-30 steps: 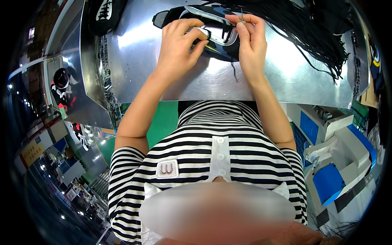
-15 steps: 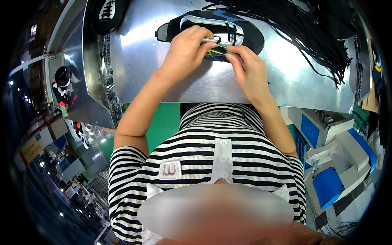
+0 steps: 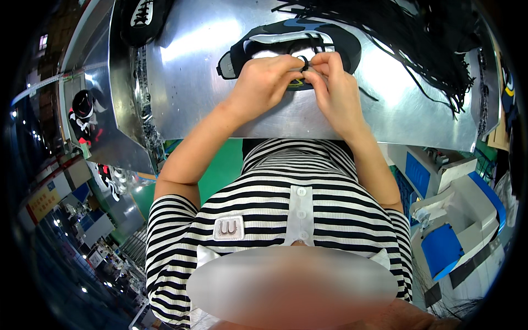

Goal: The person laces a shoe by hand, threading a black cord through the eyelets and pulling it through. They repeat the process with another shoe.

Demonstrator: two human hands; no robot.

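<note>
A black shoe [image 3: 347, 47] with blue and yellow markings and a pale lining lies on the metal table, its toe toward the right. Black lace [image 3: 315, 42] crosses its opening near the toe side. At the shoe's near edge, my left hand [image 3: 263, 85] pinches a short loop of the black shoelace between thumb and forefinger. Right beside it my right hand [image 3: 336, 82] is closed in a pinch on the same lace, the fingertips of both hands almost touching. A loose lace end shows on the table right of my right hand. My fingers hide the near eyelets.
A heap of black laces [image 3: 407, 49] covers the table's far right. Another black shoe [image 3: 144, 22] with white lacing sits at the far left. The metal table [image 3: 192, 104] has its near edge close to my body. A grey and blue machine [image 3: 445, 242] stands at the lower right.
The shoe has shifted slightly right and nearer. My left hand has moved right and down to meet my right hand at the lace. A lace end now shows right of my right hand.
</note>
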